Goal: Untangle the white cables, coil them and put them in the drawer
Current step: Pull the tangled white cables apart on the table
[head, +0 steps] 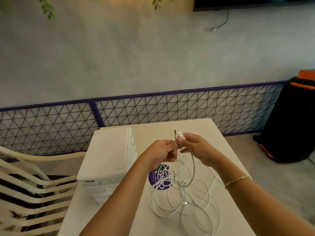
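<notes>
White cables (183, 198): loose overlapping loops lying on the white table (196, 126), just right of the purple round sticker (154, 178), with several strands rising from the heap to the hands above it. Loops cross each other at many points; untangling judged barely begun, no neat coil formed, nothing stowed. Two plug ends are lifted clear above the sticker: a white USB plug (179, 134) and a second, darker-tipped plug (175, 132) touching it on its left. Left hand (161, 154): fingers curled, thumb and fingertips pinched on the cable just below the plugs. Right hand (196, 147): fingers curled round the white plug body, pinching it; a gold bracelet (237, 181) sits on that wrist. The two hands are almost touching at the plugs. Whether the two plugs belong to one cable or to separate ones cannot be told; the strands blur together below the fingers. White drawer unit (109, 150) stands on the table left of the sticker, drawer fronts facing right; all look closed, though the lower fronts are blurred. Remaining, by my judgement: separate the strands, coil each, open a drawer, place them in. Beyond the table, left of the sticker: stacked white chairs (29, 184); far right, a black and orange speaker (289, 121) on the floor.
</notes>
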